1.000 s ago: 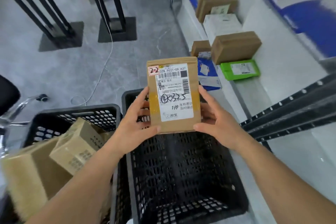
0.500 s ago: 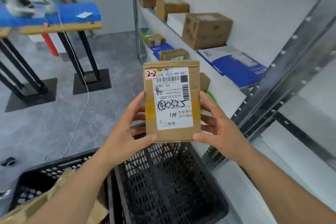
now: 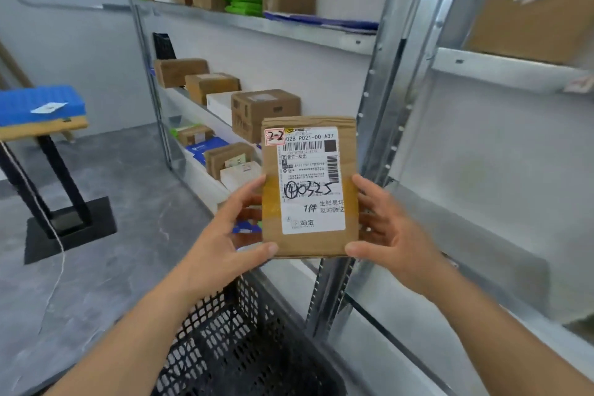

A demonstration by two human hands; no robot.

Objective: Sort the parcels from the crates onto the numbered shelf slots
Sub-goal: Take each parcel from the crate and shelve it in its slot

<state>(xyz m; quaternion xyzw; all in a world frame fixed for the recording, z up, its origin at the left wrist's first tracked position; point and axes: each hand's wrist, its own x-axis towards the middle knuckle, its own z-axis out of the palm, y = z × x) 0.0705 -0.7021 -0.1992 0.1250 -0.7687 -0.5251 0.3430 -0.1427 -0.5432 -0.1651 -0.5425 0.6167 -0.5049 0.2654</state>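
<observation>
While the left hand [image 3: 225,235] and the right hand [image 3: 389,228] each grip one side edge of the brown parcel [image 3: 310,186], thumbs on its lower front corners, the parcel is held upright in the air above the black crate [image 3: 244,347], in front of the metal shelf upright [image 3: 385,100]. Its label [image 3: 310,180] carries a small tag reading 2-2.

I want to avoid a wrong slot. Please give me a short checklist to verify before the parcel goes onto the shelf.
1. Parcel held at both sides by left hand and right hand: ok.
2. Slot sticker readable, "2-2": ok.
3. Matching slot number on the shelf: cannot tell, none is readable.
4. Bare space on the shelf bay at right: ok.
5. Black crate below, clear of the hands: ok.
</observation>
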